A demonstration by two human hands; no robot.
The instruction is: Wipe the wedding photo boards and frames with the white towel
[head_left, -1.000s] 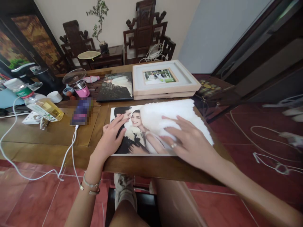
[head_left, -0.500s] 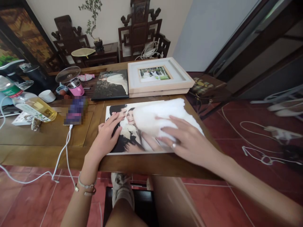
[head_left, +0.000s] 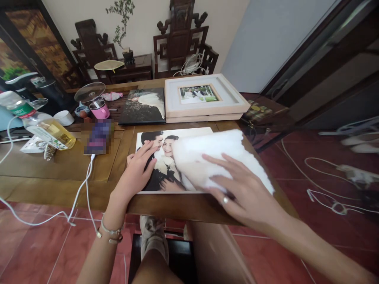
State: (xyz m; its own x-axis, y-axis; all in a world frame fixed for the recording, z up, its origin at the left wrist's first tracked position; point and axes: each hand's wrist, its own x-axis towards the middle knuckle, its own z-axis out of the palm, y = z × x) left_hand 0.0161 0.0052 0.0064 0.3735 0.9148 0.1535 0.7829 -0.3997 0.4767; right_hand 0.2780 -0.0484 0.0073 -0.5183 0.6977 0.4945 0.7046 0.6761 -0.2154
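A large wedding photo print [head_left: 156,165] lies flat near the front edge of a wooden table [head_left: 65,165]. My left hand [head_left: 137,173] rests open on its left part, fingers stretched flat, holding it down. A white cloth [head_left: 219,157] covers the print's right half. My right hand [head_left: 239,189] lies on the cloth's near edge with fingers spread flat, a ring on one finger.
Behind the print lie a dark photo panel [head_left: 143,106] and a stack of pale wooden frames [head_left: 204,98]. To the left are a blurred phone [head_left: 97,138] on a white cable, an oil bottle [head_left: 44,128], a pink mug [head_left: 100,110]. Carved chairs stand behind.
My right hand has slid with the cloth toward the near right corner of the print. My left hand has stayed pressed on the left part.
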